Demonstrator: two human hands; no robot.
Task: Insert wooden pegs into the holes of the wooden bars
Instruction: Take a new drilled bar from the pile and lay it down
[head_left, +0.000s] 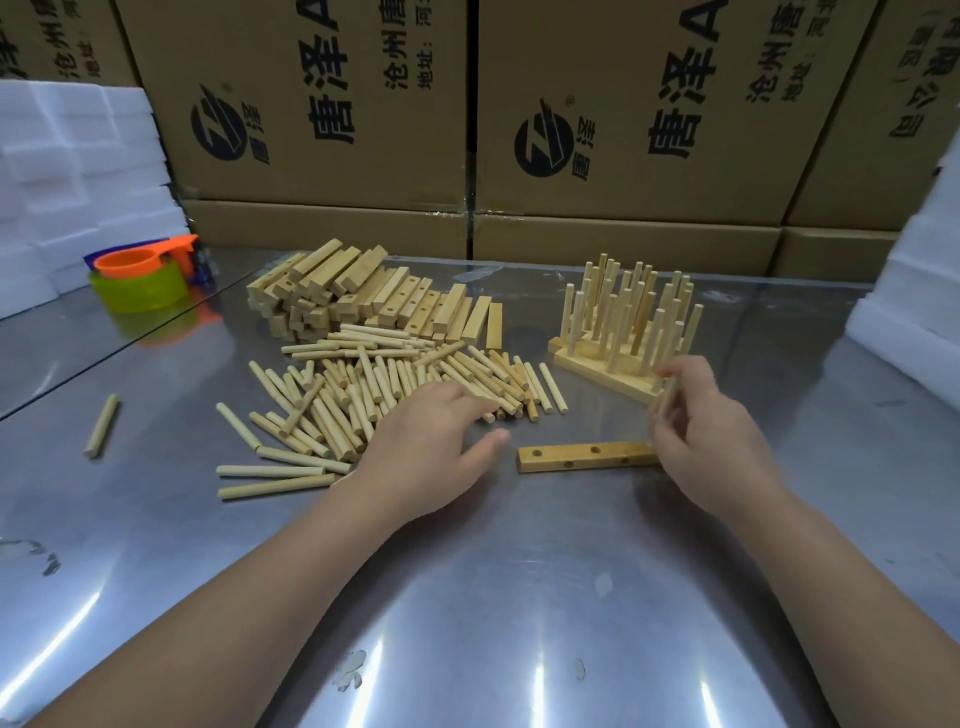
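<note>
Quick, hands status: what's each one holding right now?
Left hand: open, at the loose pegs.
Right hand: pinching a wooden peg.

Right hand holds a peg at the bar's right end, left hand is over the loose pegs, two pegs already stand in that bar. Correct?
No: the head view shows no pegs standing in the bar; its visible holes are empty. The rest holds: right hand holds a peg at the bar's right end, left hand over the loose pegs.
</note>
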